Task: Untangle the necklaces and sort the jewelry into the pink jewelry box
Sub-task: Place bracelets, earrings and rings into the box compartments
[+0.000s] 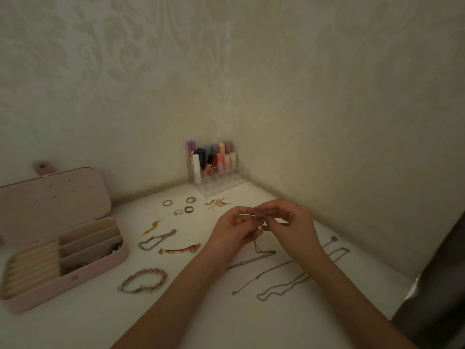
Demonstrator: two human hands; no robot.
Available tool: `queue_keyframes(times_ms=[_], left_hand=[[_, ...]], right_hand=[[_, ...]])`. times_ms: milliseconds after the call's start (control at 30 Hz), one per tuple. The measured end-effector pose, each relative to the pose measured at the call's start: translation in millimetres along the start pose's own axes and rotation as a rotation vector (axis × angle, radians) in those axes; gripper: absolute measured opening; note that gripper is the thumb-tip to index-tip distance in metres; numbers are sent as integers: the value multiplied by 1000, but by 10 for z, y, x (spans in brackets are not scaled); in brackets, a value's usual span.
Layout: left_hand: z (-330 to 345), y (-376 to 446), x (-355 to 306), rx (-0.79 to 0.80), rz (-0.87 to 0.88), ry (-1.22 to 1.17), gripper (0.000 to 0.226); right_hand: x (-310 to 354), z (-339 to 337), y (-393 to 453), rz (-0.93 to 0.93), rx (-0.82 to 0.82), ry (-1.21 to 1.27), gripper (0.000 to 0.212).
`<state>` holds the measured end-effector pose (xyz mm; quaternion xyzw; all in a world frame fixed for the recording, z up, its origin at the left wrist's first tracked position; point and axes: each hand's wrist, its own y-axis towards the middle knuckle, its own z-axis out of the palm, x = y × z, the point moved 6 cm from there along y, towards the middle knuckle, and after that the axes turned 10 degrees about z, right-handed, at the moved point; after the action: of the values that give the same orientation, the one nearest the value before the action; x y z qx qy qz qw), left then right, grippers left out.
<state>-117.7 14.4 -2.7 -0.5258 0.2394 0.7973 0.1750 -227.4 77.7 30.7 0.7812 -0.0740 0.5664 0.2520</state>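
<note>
Both hands are raised together above the white tabletop (251, 323); left hand (232, 231) and right hand (284, 222) are met fingertip to fingertip, each pinching a thin necklace chain (256, 248) at what looks like a knot or clasp; the detail there is too small to resolve.

Left to right: pink jewelry box (75, 278) is lying open at 9 o'clock from the hands, lid up against the wall, a few pieces already seen in its right-hand compartments; pink bead bracelet (143, 280) is at 8 o'clock, just beside the box; silver link bracelet (156, 240) and loose rings (178, 206) are spread between 9 and 11 o'clock; clear organiser of lipsticks (216, 170) is at 12 o'clock in the corner.

Key relation: the held chain is hung from the pinch toward 6 o'clock and is run into the remaining chains (281, 280), laid out between 5 and 6 o'clock with long axes running roughly 2 to 8 o'clock, mostly under the right forearm; whether they are still crossed cannot be told.

Judgement: untangling is unfinished; the box is well apart on the left, so the left hand is nearer for the drop-off; the chain is best drawn toward 12 o'clock, away from the rest.
</note>
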Motion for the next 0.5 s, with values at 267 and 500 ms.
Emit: queue_keyframes(times_ms=[267,500], left_hand=[[-4,-16,-74,21,135,240,17],[-34,-32,-115,0,190,327,18]], right_hand=[[-186,18,18,162,40,180,15],[-245,58,-9,307,129,192,11]])
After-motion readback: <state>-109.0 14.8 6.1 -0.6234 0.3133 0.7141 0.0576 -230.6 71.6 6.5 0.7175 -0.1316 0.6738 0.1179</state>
